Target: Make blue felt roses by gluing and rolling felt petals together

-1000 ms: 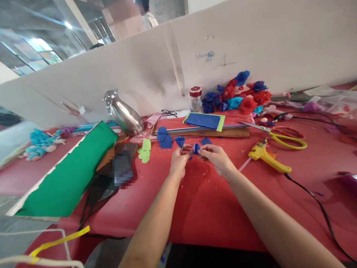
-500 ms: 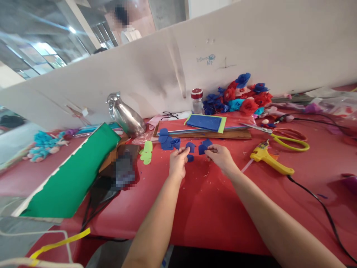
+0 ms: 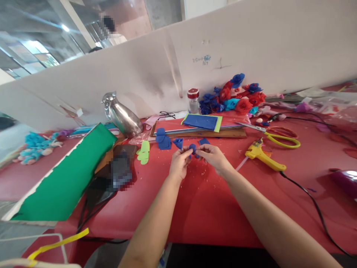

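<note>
On the red table [image 3: 212,208], behind which a green sheet [image 3: 69,175] and a yellow glue gun [image 3: 263,156] were laid, a small blue petal [image 3: 192,148] was pinched between the left hand [image 3: 179,163] and the right hand [image 3: 213,158].

My red table [image 3: 212,201] carries a yellow glue gun [image 3: 262,155]; left of it lie blue petals [image 3: 163,139], a green sheet [image 3: 67,175] farther left, scissors [image 3: 275,132] just behind it.
</note>
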{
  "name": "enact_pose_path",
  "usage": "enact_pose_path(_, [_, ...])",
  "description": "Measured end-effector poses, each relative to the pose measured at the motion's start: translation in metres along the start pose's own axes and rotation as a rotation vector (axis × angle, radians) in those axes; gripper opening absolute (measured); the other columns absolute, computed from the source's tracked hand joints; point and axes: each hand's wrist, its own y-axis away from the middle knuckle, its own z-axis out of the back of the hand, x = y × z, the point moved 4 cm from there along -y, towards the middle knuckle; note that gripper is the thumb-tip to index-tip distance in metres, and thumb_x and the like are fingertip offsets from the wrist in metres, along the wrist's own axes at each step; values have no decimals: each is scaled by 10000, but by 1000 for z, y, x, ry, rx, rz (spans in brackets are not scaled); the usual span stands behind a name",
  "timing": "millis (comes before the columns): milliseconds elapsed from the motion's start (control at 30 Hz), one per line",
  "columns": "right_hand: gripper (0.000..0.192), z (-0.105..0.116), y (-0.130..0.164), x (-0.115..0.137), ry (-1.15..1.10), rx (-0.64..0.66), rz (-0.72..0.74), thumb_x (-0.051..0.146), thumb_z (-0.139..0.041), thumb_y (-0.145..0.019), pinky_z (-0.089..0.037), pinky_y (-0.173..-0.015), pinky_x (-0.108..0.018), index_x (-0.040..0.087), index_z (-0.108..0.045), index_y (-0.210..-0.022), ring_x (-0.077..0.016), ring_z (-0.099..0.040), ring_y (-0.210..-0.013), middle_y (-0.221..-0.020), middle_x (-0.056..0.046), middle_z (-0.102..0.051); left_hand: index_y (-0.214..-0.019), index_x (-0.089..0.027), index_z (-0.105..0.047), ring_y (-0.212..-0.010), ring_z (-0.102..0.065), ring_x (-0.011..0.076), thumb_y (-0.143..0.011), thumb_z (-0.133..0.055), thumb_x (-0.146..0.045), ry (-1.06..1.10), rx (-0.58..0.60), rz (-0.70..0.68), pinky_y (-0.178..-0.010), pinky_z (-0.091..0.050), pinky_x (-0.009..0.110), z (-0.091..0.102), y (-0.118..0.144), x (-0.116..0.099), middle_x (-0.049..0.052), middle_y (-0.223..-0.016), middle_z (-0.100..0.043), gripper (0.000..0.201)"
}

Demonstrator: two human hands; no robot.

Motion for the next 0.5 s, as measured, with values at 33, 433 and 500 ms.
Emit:
enact_pose_path(33, [223, 2, 0, 1, 1, -11, 3, 374, -674, -602, -358, -504, -237, 184, -589, -683, -95, -507, -513, -568, 26, -604, -703, -134, -603, -344, -195, 1, -538, -805, -264, 1, 20, -1, -426, -83, 223, -2, 1, 0, -114, -401, -347, 292])
enact_pose_path(433, [211, 9, -2, 0, 26, 52, 10, 343, -690, -576, -327, -478, -223, 185, -596, -681, -89, -489, -495, -534, 31, -591, -700, -150, -580, -354, -177, 13, -558, -786, -283, -10, 42, -9, -431, -95, 229, -7, 6, 1, -125, -384, -297, 283])
enact_pose_path(500, [167, 11, -2, -1, 74, 75, -15, 304, -688, -562, -330, -475, -228, 188, -599, -643, -86, -468, -469, -485, 42, -560, -765, -149, -629, -374, -207, 19, -573, -781, -290, -86, 65, -15, -440, -129, 228, -10, 8, 1, -110, -420, -361, 282])
